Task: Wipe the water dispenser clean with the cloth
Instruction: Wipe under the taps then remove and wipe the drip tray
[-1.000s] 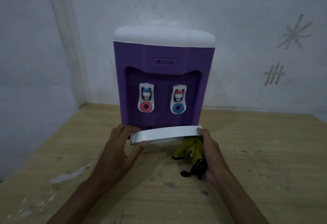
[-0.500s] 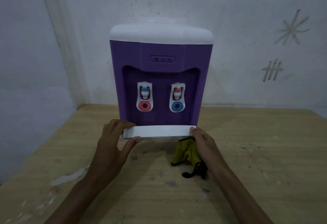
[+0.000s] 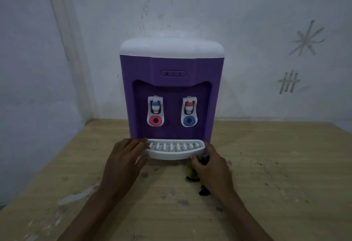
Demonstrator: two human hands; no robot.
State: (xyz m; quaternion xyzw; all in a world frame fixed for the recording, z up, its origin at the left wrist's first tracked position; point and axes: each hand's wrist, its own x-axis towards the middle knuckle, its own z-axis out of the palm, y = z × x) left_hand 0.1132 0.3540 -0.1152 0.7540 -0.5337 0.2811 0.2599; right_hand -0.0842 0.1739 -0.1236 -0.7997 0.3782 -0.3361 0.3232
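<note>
A purple water dispenser [image 3: 172, 65] with a white top stands on the wooden table [image 3: 282, 174], its two taps facing me. Its white drip tray [image 3: 176, 153] sits level at the foot of the dispenser, with the slotted grille facing up. My left hand [image 3: 123, 162] grips the tray's left end, fingers on top and thumb at the front. My right hand [image 3: 211, 170] is at the tray's right end, thumb on the front lip. A yellow-green cloth [image 3: 191, 172] with black trim is bunched under its palm and mostly hidden.
The dispenser stands close to the white back wall [image 3: 266, 31], and a side wall [image 3: 28, 88] borders the table on the left. Pale smears [image 3: 76, 196] mark the table's near left. Dark specks are scattered over the wood on the right.
Both hands turned the drip tray from its tilted, underside-showing position to level and pushed it back against the dispenser's foot. The cloth stayed under my right hand.
</note>
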